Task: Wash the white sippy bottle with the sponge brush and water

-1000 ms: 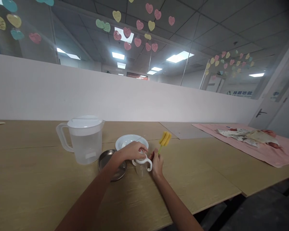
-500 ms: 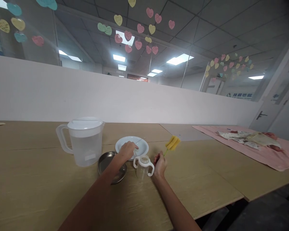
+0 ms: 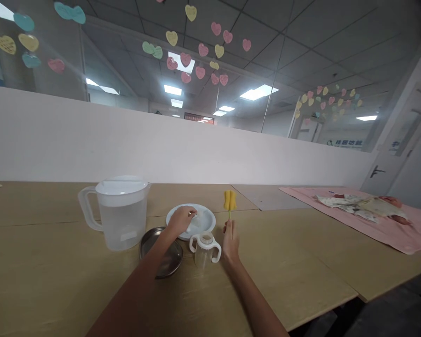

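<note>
Clenched around the thin stem of a yellow sponge brush, the right hand holds it upright, long axis vertical, sponge head at the top. A small two-handled clear cup stands on the table just left of that hand, mouth open. The left hand rests farther back, over the white plate, fingers pinching something small and pale.

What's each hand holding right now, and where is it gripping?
The right hand holds a yellow sponge brush by its thin stem. The left hand pinches something small over the white plate.
</note>
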`<state>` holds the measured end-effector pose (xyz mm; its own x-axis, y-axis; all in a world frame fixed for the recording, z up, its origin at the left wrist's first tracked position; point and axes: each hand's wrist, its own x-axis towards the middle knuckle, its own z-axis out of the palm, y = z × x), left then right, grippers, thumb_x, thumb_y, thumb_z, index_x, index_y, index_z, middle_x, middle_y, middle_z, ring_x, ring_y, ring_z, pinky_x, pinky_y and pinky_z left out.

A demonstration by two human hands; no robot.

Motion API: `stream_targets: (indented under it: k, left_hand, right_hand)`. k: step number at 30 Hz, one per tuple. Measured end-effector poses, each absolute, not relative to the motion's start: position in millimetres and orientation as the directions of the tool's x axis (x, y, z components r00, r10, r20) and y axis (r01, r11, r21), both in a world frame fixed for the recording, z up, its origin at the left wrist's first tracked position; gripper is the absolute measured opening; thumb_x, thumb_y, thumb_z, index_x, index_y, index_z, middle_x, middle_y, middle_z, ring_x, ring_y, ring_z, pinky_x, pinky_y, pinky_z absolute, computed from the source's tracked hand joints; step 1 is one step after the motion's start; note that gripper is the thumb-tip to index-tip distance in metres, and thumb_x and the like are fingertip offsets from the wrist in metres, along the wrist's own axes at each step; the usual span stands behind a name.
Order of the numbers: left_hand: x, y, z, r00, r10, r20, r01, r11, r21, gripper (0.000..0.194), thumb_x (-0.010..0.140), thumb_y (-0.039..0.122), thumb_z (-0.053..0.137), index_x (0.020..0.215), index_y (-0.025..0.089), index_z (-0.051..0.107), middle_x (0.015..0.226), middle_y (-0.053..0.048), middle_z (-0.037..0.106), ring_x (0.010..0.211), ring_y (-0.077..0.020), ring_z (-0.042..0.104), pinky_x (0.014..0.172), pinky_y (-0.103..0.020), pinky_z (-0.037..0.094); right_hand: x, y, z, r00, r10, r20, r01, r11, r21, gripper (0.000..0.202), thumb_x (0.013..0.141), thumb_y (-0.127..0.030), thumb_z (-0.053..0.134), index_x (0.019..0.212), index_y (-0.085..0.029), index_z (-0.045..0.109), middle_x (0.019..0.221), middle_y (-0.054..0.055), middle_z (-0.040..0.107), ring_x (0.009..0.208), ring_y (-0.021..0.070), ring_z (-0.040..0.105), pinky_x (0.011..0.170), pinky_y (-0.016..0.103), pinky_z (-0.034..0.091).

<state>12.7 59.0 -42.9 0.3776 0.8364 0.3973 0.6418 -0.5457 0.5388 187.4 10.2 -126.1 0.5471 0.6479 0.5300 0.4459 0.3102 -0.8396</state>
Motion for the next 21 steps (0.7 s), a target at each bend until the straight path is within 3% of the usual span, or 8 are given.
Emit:
stream_targets:
  k: [4, 7, 13, 16, 21]
  left_hand:
    - [13, 58, -28, 0.292, 0.846, 0.445, 0.476, -0.533, 0.700, 0.028, 0.079, 0.023, 0.045, 0.095, 0.013, 0.066, 0.102, -0.009, 0.066, 0.091, -0.0183, 0.059, 0.083, -0.027, 0.043]
    - [11, 55, -18, 0.258, 0.858, 0.445, 0.320, -0.510, 0.798, 0.027, 0.076, 0.026, 0.049, 0.092, 0.013, 0.066, 0.104, -0.007, 0.066, 0.095, -0.0184, 0.058, 0.084, -0.026, 0.043]
    - [8, 49, -12, 0.224, 0.918, 0.327, 0.022, -0.340, 0.940, 0.023, 0.075, 0.023, 0.052, 0.087, 0.009, 0.065, 0.087, -0.008, 0.068, 0.078, -0.0152, 0.060, 0.078, -0.028, 0.046]
    - [12, 47, -14, 0.235, 0.937, 0.258, -0.131, -0.232, 0.964, 0.021, 0.074, 0.022, 0.055, 0.088, 0.009, 0.064, 0.093, -0.011, 0.066, 0.075, -0.0140, 0.060, 0.075, -0.027, 0.047]
    - [18, 47, -14, 0.293, 0.936, 0.194, -0.340, -0.087, 0.936, 0.019, 0.080, 0.021, 0.051, 0.094, 0.013, 0.061, 0.101, -0.011, 0.063, 0.086, -0.0155, 0.060, 0.078, -0.027, 0.047]
  right_hand:
    - [195, 19, -108, 0.343, 0.636, 0.691, 0.733, 0.278, -0.620, 0.040, 0.089, -0.047, 0.021, 0.076, -0.020, 0.048, 0.060, 0.000, 0.050, 0.057, 0.0146, 0.047, 0.053, 0.023, 0.027]
    - [191, 26, -102, 0.172, 0.629, 0.758, 0.839, 0.310, -0.448, 0.041, 0.090, -0.043, 0.022, 0.072, -0.019, 0.050, 0.060, 0.002, 0.052, 0.055, 0.0141, 0.047, 0.052, 0.023, 0.025]
    - [196, 26, -108, 0.272, 0.554, 0.787, 0.889, 0.168, -0.426, 0.044, 0.091, -0.042, 0.022, 0.071, -0.018, 0.054, 0.057, 0.003, 0.054, 0.050, 0.0125, 0.045, 0.048, 0.023, 0.021]
    - [198, 21, -109, 0.191, 0.534, 0.823, 0.894, 0.251, -0.371, 0.044, 0.091, -0.039, 0.023, 0.072, -0.017, 0.056, 0.056, 0.002, 0.054, 0.049, 0.0114, 0.045, 0.048, 0.022, 0.024]
    - [194, 18, -106, -0.019, 0.552, 0.834, 0.882, 0.402, -0.246, 0.040, 0.090, -0.034, 0.028, 0.070, -0.016, 0.057, 0.054, 0.001, 0.054, 0.048, 0.0088, 0.045, 0.050, 0.020, 0.026]
